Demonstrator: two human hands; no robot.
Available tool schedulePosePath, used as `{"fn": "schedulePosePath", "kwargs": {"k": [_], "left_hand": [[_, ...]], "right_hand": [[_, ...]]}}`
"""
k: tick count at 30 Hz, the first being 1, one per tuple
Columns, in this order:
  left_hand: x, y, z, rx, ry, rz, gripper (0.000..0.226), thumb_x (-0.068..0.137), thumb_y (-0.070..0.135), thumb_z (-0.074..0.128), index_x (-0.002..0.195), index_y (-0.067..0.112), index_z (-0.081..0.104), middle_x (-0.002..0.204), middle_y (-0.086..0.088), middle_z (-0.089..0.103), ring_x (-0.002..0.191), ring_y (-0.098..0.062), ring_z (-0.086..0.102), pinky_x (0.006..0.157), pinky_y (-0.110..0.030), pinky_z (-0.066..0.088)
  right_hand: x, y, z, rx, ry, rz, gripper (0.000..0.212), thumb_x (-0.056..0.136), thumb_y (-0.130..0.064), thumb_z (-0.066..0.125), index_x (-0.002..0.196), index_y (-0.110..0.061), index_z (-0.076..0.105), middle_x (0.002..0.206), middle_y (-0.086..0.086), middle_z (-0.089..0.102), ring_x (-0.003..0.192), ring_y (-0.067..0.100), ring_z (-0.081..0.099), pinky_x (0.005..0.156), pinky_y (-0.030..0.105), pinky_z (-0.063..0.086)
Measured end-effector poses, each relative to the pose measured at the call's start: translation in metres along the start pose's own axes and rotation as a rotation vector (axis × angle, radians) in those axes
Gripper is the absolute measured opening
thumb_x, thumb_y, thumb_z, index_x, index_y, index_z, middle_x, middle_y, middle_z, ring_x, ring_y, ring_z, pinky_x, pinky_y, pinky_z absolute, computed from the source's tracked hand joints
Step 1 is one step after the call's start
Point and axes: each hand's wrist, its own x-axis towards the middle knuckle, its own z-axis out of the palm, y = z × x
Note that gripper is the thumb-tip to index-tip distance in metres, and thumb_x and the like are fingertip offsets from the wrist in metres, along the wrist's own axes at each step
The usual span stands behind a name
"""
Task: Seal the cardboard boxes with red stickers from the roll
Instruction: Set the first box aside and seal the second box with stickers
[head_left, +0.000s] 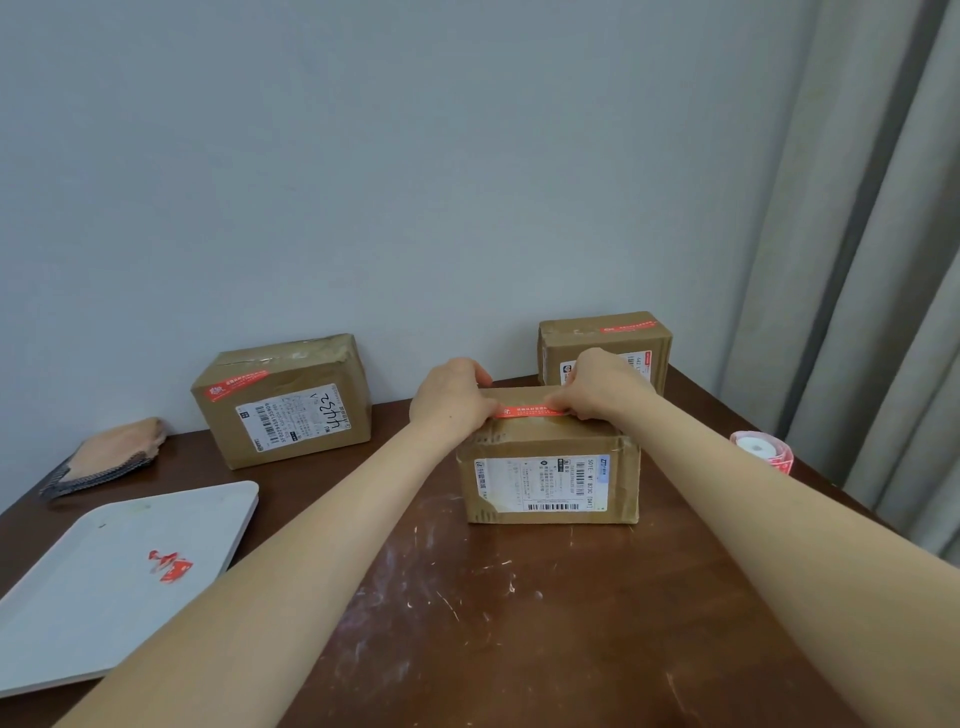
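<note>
A cardboard box (550, 470) stands in the middle of the brown table, label side facing me. Across its top lies a red sticker (527, 412). My left hand (451, 400) holds the sticker's left end with curled fingers; my right hand (597, 387) pinches its right end. Whether the sticker is fully stuck down I cannot tell. A second box (283, 402) with a red sticker on top sits at the back left. A third box (605, 340), also with a red sticker, stands behind my right hand. The sticker roll (763, 449) lies at the right table edge.
A white tray (78, 597) at the front left holds crumpled red sticker scraps (169, 565). A folded cloth (111, 454) lies behind it. The wall runs close behind the boxes, and curtains (883, 260) hang at the right. The table (519, 623) front is scuffed.
</note>
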Motion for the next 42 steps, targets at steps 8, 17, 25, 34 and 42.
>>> {"fn": "schedulePosePath", "kwargs": {"k": [8,17,25,34,42], "left_hand": [[0.0,0.0,0.001,0.035,0.006,0.013,0.033,0.081,0.027,0.07,0.112,0.019,0.062,0.109,-0.001,0.063,0.101,-0.018,0.058,0.082,-0.033,0.049],[0.0,0.0,0.002,0.036,-0.007,0.009,0.032,0.081,0.027,0.07,0.111,0.02,0.063,0.108,0.0,0.063,0.101,-0.018,0.059,0.085,-0.036,0.051],[0.004,0.0,-0.001,-0.031,-0.044,-0.032,0.034,0.081,0.029,0.072,0.112,0.017,0.065,0.111,-0.002,0.064,0.102,-0.019,0.06,0.086,-0.034,0.05],[0.005,-0.001,-0.001,-0.038,-0.058,-0.049,0.037,0.078,0.028,0.074,0.112,0.017,0.065,0.11,-0.002,0.064,0.102,-0.018,0.059,0.086,-0.032,0.049],[0.002,0.001,0.001,0.026,-0.043,-0.033,0.036,0.077,0.029,0.073,0.111,0.02,0.063,0.112,-0.002,0.063,0.105,-0.02,0.059,0.09,-0.039,0.05]], "right_hand": [[0.001,0.001,0.001,-0.014,0.0,-0.015,0.027,0.08,-0.029,0.069,0.062,-0.013,0.056,0.059,0.002,0.055,0.058,0.02,0.053,0.064,0.03,0.048],[0.0,0.001,0.0,0.002,-0.033,-0.02,0.021,0.08,-0.028,0.071,0.073,-0.01,0.063,0.067,0.005,0.059,0.061,0.019,0.055,0.063,0.03,0.047],[0.002,0.002,-0.009,0.186,-0.096,0.004,0.034,0.085,-0.027,0.067,0.058,-0.011,0.054,0.05,0.003,0.051,0.042,0.013,0.04,0.05,0.025,0.035],[0.0,0.002,-0.005,0.074,-0.054,-0.011,0.027,0.078,-0.024,0.067,0.057,-0.012,0.053,0.049,0.002,0.051,0.046,0.017,0.045,0.056,0.028,0.039],[-0.003,0.003,0.0,-0.025,-0.01,-0.023,0.035,0.08,-0.028,0.067,0.054,-0.014,0.048,0.051,0.0,0.047,0.049,0.017,0.045,0.054,0.027,0.038]]}}
